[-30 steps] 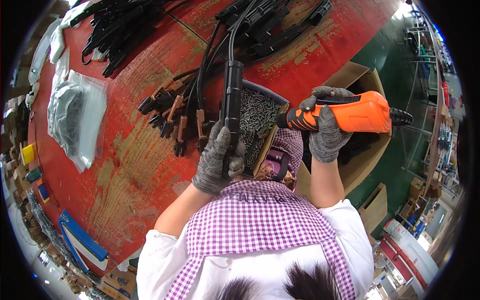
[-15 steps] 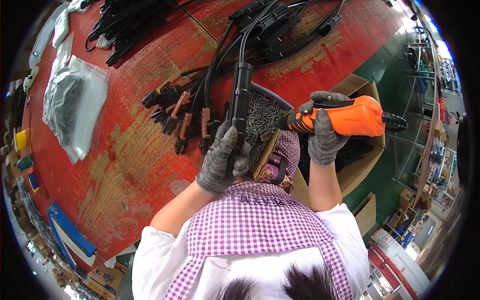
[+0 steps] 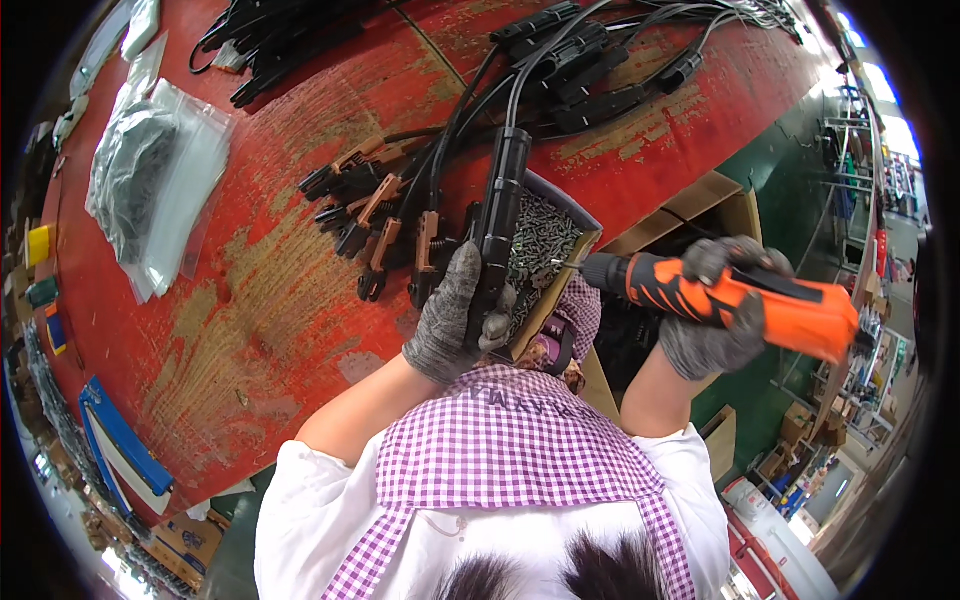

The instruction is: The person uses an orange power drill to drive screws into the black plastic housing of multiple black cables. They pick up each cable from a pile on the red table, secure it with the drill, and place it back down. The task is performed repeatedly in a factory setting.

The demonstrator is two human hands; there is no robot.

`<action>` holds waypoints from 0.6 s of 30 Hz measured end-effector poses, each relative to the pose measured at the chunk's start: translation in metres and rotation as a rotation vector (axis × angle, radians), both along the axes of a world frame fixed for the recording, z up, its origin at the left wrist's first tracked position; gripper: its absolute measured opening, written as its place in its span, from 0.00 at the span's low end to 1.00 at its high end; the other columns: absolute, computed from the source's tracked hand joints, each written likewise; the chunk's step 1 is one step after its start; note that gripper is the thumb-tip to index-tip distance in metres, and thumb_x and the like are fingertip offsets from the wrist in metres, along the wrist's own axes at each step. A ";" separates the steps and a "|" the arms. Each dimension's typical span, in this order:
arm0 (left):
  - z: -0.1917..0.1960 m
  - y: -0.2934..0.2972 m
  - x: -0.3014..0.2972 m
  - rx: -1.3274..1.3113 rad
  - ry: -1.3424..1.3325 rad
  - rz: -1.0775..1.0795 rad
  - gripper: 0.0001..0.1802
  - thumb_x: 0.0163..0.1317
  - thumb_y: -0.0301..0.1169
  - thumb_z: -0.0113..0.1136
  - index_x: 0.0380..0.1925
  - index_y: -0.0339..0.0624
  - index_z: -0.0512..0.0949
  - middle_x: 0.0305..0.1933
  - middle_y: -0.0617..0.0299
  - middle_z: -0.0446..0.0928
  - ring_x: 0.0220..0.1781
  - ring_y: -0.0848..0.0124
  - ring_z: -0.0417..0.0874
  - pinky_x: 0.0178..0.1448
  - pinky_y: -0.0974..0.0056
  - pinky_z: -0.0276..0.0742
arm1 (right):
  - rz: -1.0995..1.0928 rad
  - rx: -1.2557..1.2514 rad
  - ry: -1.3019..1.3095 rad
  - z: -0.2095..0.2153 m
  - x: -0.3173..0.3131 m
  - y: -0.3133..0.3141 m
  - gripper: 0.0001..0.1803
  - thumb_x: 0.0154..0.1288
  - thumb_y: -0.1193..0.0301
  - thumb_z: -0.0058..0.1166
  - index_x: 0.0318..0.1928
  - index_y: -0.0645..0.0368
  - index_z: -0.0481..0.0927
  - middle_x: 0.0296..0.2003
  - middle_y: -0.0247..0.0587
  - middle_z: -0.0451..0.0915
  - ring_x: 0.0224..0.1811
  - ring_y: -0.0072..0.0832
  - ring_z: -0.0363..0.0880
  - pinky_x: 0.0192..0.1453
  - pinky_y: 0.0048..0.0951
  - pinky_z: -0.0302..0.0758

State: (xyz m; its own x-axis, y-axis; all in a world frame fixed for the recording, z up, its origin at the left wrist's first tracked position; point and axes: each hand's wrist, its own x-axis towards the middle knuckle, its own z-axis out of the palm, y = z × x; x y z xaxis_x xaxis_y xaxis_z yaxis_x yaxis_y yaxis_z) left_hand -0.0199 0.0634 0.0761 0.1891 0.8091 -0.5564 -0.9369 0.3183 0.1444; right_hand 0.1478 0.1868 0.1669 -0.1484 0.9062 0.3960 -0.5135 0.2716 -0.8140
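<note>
My left hand [image 3: 443, 325], in a grey knitted glove, is closed round the lower end of a black tubular cable handle [image 3: 504, 185]. The handle stands nearly upright in view, with a cable leaving its top. My gloved right hand [image 3: 715, 345] grips an orange and black power screwdriver [image 3: 805, 318]. Its thin bit points left, at the edge of an open box [image 3: 553, 303] of small screws [image 3: 540, 240]; whether it touches a screw I cannot tell. Left of the black handle lie several copper-coloured clamp jaws [image 3: 377, 205] with black parts.
Black cables and connectors [image 3: 570, 60] lie across the far side of the worn red table [image 3: 270, 330]. Clear plastic bags [image 3: 160, 190] rest at the left, near more black parts [image 3: 290, 40]. An open cardboard box [image 3: 690, 205] stands beyond the table's right edge.
The screwdriver has shifted right and tilted, its rear end lower, and its bit now shows. My left hand still grips the handle. The whole view has shifted slightly.
</note>
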 end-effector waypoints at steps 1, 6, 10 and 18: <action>0.000 0.000 0.000 -0.001 -0.015 0.018 0.23 0.59 0.56 0.43 0.39 0.50 0.67 0.21 0.64 0.70 0.12 0.80 0.67 0.11 0.77 0.60 | 0.030 0.019 0.041 0.008 -0.001 0.000 0.20 0.52 0.69 0.53 0.46 0.58 0.67 0.36 0.46 0.74 0.26 0.30 0.73 0.30 0.31 0.71; 0.002 0.001 0.000 -0.012 -0.004 0.023 0.22 0.59 0.56 0.43 0.41 0.52 0.67 0.22 0.62 0.71 0.12 0.79 0.67 0.12 0.76 0.61 | 0.091 0.072 0.208 0.038 -0.007 -0.010 0.21 0.47 0.68 0.54 0.42 0.61 0.67 0.34 0.40 0.74 0.23 0.23 0.71 0.27 0.25 0.68; -0.002 0.000 -0.002 -0.016 -0.033 0.003 0.17 0.60 0.53 0.46 0.37 0.54 0.66 0.22 0.63 0.71 0.13 0.75 0.69 0.11 0.75 0.61 | 0.187 0.103 0.227 0.042 -0.021 -0.012 0.20 0.48 0.68 0.55 0.41 0.62 0.67 0.33 0.38 0.74 0.23 0.21 0.72 0.26 0.22 0.71; 0.002 0.001 -0.003 -0.050 -0.044 0.018 0.12 0.63 0.46 0.46 0.37 0.53 0.65 0.20 0.62 0.71 0.10 0.75 0.68 0.10 0.75 0.59 | 0.204 0.073 0.187 0.024 -0.043 -0.016 0.21 0.49 0.68 0.55 0.43 0.60 0.64 0.35 0.45 0.74 0.25 0.27 0.74 0.22 0.28 0.74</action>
State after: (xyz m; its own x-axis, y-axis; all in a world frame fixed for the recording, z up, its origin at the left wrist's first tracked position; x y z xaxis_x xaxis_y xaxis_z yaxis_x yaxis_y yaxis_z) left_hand -0.0233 0.0644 0.0784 0.2004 0.7838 -0.5877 -0.9476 0.3075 0.0869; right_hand 0.1050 0.1710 0.1907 -0.2433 0.8333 0.4964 -0.7029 0.2012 -0.6823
